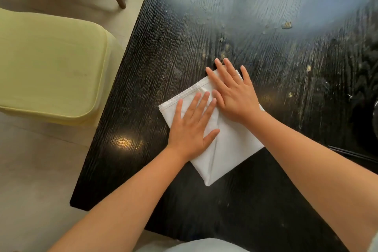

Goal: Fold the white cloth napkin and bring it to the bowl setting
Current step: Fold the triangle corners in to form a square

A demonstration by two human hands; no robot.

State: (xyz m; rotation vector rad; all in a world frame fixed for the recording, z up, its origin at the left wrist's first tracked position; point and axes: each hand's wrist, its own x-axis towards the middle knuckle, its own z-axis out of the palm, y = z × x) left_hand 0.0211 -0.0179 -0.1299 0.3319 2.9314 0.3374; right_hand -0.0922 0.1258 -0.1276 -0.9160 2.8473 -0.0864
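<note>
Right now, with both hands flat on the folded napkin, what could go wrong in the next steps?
1. The table looks dusty and speckled with crumbs, so the white napkin may pick up dirt if it is slid.
2. The left hand and right hand only press with straight fingers; once they lift, the layered fold may spring open.
3. No bowl is clearly in view, so carrying it loosely could undo the fold.

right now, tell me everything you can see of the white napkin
The white cloth napkin is plain woven fabric, folded into a flat layered rectangle lying at a slant on the dark wooden table. A stitched hem runs along its upper left edge. The left hand and right hand both press flat on it, fingers straight.
</note>
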